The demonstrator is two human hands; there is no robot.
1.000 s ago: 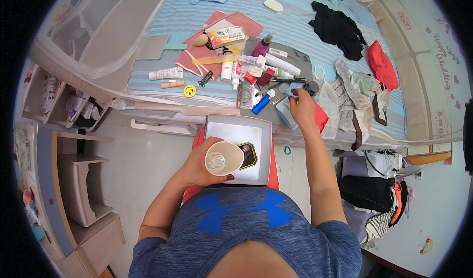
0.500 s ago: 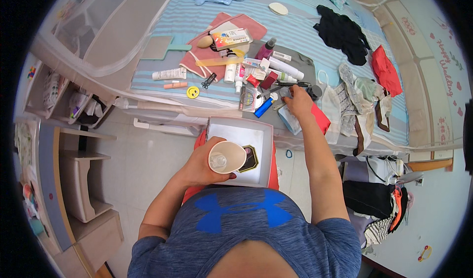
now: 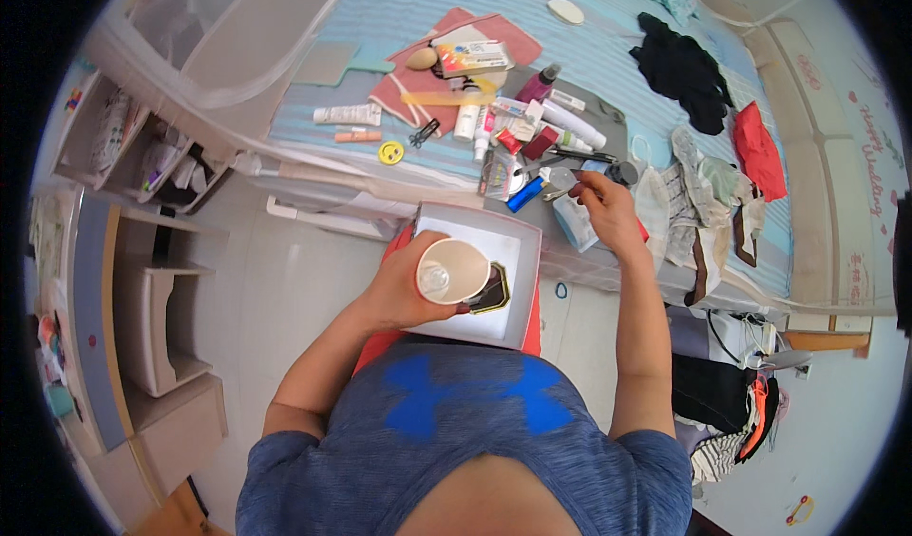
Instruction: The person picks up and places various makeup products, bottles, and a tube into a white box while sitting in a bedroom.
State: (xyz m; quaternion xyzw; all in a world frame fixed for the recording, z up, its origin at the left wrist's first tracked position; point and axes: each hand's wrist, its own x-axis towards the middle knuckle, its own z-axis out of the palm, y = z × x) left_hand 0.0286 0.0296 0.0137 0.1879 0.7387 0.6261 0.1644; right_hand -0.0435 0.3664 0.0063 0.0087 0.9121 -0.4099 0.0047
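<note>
My left hand (image 3: 404, 284) grips a paper cup (image 3: 452, 271), fingers wrapped round its side, mouth of the cup facing up at me. Something small and clear sits at the bottom of the cup, can't tell what. The cup hangs over a white box (image 3: 475, 270) resting on my lap, with a red thing showing under the box's near and left edges. A dark gold-edged item (image 3: 490, 292) lies in the box, just right of the cup, partly hidden by it.

My right hand (image 3: 608, 211) is out over the near edge of the bed (image 3: 399, 23), fingers pinched on a small thin thing at the fingertips; too small to tell what it is. A clear round piece (image 3: 560, 179) lies just left of those fingers, touching or not I can't tell.

On the striped bed, far from me: a clutter of tubes and bottles. A blue tube (image 3: 524, 195) lies just left of my right hand. A long white tube (image 3: 347, 114) and a small orange tube (image 3: 357, 137) lie to the left, a yellow round thing (image 3: 389, 152) near them, small scissors (image 3: 424, 134) beside. A purple bottle (image 3: 538, 84) stands farther back, next to a pink cloth (image 3: 418, 85) holding a colourful box (image 3: 473, 57) and a beige egg-shaped sponge (image 3: 422, 58). Black clothing (image 3: 682, 68) and a red garment (image 3: 758, 151) lie to the right. A shelf unit (image 3: 152, 279) stands on the floor at left.
</note>
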